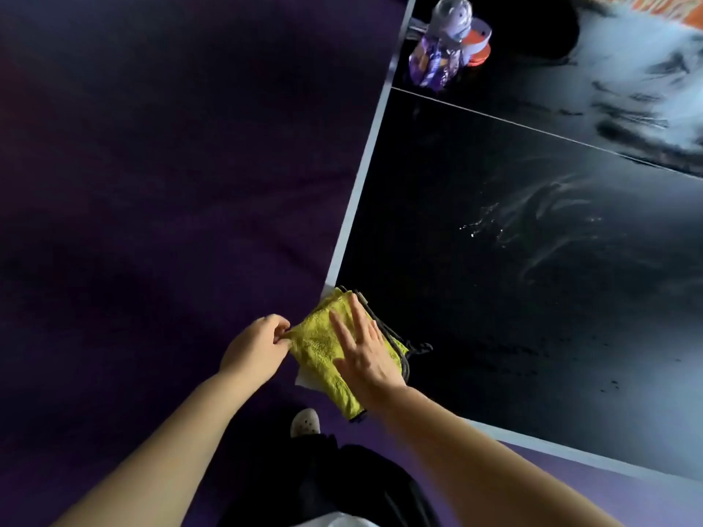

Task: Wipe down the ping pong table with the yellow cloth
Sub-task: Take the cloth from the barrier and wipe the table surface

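left hand [259,346] pinches yellow cloth [317,349], right hand [367,357] spread on it at the table [494,317] corner.

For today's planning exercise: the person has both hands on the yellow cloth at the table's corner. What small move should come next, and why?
Probably slide the yellow cloth out from the corner under the flat right hand, the left hand letting go of the edge it pinches: droplets and pale smears lie farther across the ping pong table.
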{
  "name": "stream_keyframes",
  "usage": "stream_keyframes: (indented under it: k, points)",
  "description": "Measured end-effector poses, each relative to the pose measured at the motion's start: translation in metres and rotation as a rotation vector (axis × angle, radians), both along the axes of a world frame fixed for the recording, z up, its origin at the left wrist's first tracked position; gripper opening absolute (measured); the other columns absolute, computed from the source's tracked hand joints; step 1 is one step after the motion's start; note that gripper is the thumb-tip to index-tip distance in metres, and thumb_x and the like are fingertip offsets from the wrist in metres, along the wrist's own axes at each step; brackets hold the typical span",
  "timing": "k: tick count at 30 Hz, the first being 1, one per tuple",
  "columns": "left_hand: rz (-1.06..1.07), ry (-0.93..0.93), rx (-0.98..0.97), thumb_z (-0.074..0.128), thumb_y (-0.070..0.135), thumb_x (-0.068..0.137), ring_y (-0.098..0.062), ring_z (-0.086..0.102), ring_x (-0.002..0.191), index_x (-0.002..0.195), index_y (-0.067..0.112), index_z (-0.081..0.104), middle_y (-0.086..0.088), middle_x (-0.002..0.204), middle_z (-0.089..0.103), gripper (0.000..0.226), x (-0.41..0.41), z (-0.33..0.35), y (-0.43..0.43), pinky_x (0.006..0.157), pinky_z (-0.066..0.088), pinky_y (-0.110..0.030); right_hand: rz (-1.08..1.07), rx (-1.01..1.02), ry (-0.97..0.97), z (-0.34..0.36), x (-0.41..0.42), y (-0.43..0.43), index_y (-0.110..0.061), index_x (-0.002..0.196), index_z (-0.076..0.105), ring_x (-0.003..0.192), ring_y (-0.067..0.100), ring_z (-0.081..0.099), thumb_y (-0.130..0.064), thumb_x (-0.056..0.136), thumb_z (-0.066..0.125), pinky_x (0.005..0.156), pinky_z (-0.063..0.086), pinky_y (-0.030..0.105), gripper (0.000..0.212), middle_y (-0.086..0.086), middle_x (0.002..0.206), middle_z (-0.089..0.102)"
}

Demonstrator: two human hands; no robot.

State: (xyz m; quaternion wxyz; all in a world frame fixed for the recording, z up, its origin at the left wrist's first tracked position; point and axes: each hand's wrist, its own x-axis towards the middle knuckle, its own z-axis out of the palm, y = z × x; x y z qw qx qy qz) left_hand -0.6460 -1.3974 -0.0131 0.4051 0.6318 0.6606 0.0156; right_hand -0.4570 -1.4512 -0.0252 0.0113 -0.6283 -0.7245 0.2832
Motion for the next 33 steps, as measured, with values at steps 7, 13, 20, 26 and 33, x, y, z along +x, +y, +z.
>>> stream_keyframes:
  k: [7, 13, 20, 26, 33]
  points:
    - [0.062, -0.027, -0.048, 0.052, 0.018, 0.093, -0.006, 0.056, 0.102, 0.117, 0.021, 0.057, 0.007, 0.12, 0.057, 0.025, -0.009, -0.009, 0.014, 0.088, 0.047, -0.028, 0.378, 0.091, -0.174, -0.048, -0.007, 0.011, -0.034, 0.155, 0.01, 0.149, 0.024, -0.003, -0.05, 0.103, 0.019, 0.118, -0.006, 0.052, 0.055, -0.001, 0.162, 0.009]
    - [0.038, -0.004, -0.021, 0.053, 0.017, 0.092, -0.008, 0.055, 0.107, 0.122, 0.02, 0.054, 0.006, 0.122, 0.056, 0.03, 0.01, -0.009, 0.039, 0.086, 0.048, -0.028, 0.346, 0.096, -0.143, -0.048, 0.012, 0.055, -0.036, 0.153, 0.016, 0.15, 0.022, 0.006, -0.049, 0.101, 0.026, 0.118, -0.001, 0.052, 0.055, -0.003, 0.161, 0.017]
    - [0.017, 0.087, 0.096, 0.06, 0.017, 0.089, -0.013, 0.046, 0.119, 0.134, 0.02, 0.046, 0.004, 0.132, 0.048, 0.047, 0.061, -0.011, 0.088, 0.091, 0.045, -0.029, 0.305, 0.143, -0.198, -0.051, 0.059, 0.161, -0.034, 0.154, 0.017, 0.15, 0.021, -0.003, -0.052, 0.099, 0.023, 0.12, -0.008, 0.05, 0.058, -0.002, 0.162, 0.009]
    - [-0.097, 0.176, 0.212, 0.065, 0.02, 0.084, -0.017, 0.043, 0.124, 0.135, 0.016, 0.045, 0.001, 0.134, 0.047, 0.055, 0.13, -0.017, 0.15, 0.101, 0.035, -0.029, 0.232, 0.179, -0.246, -0.054, 0.109, 0.272, -0.037, 0.155, 0.01, 0.15, 0.018, -0.008, -0.056, 0.094, 0.009, 0.12, -0.009, 0.047, 0.064, -0.005, 0.164, 0.001]
    - [-0.248, 0.39, 0.332, 0.059, 0.037, 0.089, -0.017, 0.022, 0.139, 0.147, 0.016, 0.022, -0.001, 0.151, 0.025, 0.072, 0.207, -0.024, 0.229, 0.112, 0.018, -0.03, 0.121, 0.217, -0.269, -0.066, 0.161, 0.401, -0.038, 0.155, 0.007, 0.15, 0.015, -0.011, -0.055, 0.099, 0.022, 0.12, -0.009, 0.046, 0.061, -0.006, 0.164, -0.003]
